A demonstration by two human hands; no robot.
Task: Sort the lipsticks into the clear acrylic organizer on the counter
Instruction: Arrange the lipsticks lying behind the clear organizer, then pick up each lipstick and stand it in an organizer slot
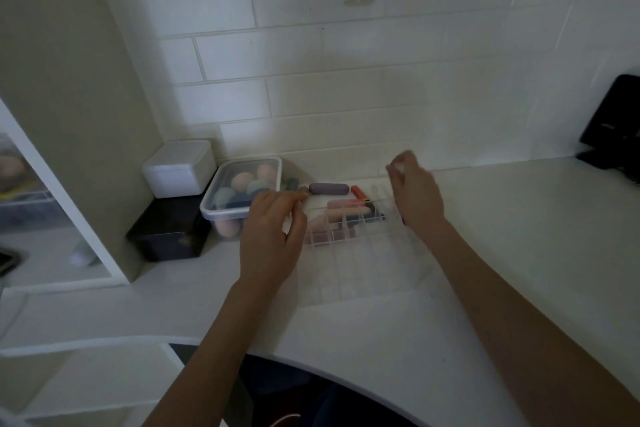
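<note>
The clear acrylic organizer (pixel 349 239) sits on the white counter between my hands, and its grid of dividers is faint. Several lipsticks lie at its far end: a mauve one (pixel 328 188), a red one (pixel 359 193), a pink one (pixel 341 204), a beige one (pixel 348 213) and a dark one (pixel 375 217). I cannot tell which of them lie inside the compartments and which lie behind the organizer. My left hand (pixel 273 236) curls its fingers and thumb round the organizer's left side. My right hand (pixel 415 194) has curled, blurred fingers at the organizer's far right corner.
A lidded clear tub of makeup sponges (pixel 242 194) stands just left of the organizer. Beside it, a white box (pixel 178 168) is stacked on a black box (pixel 169 229). A tiled wall runs behind. A black object (pixel 613 121) stands at the far right. The counter's curved front edge (pixel 311 362) is near me.
</note>
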